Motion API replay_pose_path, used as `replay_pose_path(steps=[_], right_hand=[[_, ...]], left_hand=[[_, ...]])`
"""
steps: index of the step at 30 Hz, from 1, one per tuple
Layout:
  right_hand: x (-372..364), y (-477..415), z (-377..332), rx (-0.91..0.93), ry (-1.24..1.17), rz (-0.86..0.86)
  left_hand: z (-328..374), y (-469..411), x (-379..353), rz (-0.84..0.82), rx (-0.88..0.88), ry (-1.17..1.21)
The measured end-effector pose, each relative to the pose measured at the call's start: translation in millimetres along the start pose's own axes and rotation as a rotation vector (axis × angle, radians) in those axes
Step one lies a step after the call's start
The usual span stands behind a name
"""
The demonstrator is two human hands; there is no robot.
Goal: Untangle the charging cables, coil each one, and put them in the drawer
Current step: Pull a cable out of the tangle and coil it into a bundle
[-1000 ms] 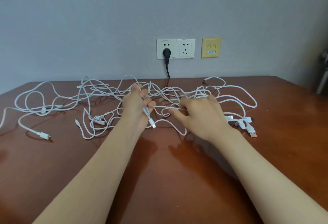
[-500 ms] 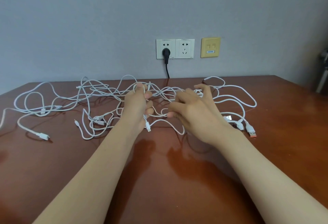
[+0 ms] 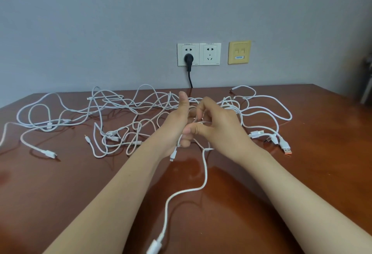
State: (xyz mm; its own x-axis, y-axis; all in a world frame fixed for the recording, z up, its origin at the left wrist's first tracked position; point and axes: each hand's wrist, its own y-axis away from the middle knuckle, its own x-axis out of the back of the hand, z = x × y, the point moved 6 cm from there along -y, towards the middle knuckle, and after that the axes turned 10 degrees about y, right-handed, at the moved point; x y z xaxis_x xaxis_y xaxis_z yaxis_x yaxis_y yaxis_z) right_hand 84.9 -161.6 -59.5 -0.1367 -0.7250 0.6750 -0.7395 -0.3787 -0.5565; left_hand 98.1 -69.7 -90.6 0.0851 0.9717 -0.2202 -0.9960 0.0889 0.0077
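Observation:
Several white charging cables (image 3: 112, 107) lie tangled across the back half of the brown wooden table (image 3: 60, 189). My left hand (image 3: 177, 121) is raised above the middle of the tangle, thumb up, fingers curled round a white cable whose small plug (image 3: 173, 155) hangs below it. My right hand (image 3: 217, 125) meets it from the right and pinches the same cable between thumb and fingers. One freed length of cable (image 3: 204, 175) trails from the hands toward me and ends in a white connector (image 3: 154, 246) at the near edge. No drawer is in view.
Loose plugs lie at the right, one with an orange USB tip (image 3: 287, 150). Another plug (image 3: 48, 153) lies at the left. On the grey wall sit white sockets (image 3: 210, 53), a black plug with its cord (image 3: 188, 60), and a yellow data plate (image 3: 239, 52).
Both hands rose off the table and came together over the tangle. A length of cable has been pulled out toward me, its connector now near the front edge.

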Motion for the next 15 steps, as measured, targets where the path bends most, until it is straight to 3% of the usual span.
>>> replay_pose_path(steps=[3,7,11,15], right_hand=[[-1.2,-1.6,7.1,-0.144,-0.193,0.005],[-10.1,0.0,23.6,-0.355,-0.363,-0.112],[-12.0,2.4,41.7,-0.627,-0.853,-0.161],[-9.9,-1.5,45.3,-0.683,-1.048,-0.192]], left_hand=[[-4.8,2.9,-3.4,-0.079,0.056,-0.033],[-26.3,12.2,-12.7,-0.206,0.123,-0.624],[-18.8,10.5,-17.9,-0.355,0.13,-0.349],[-12.7,5.2,-15.7,-0.278,0.025,-0.284]])
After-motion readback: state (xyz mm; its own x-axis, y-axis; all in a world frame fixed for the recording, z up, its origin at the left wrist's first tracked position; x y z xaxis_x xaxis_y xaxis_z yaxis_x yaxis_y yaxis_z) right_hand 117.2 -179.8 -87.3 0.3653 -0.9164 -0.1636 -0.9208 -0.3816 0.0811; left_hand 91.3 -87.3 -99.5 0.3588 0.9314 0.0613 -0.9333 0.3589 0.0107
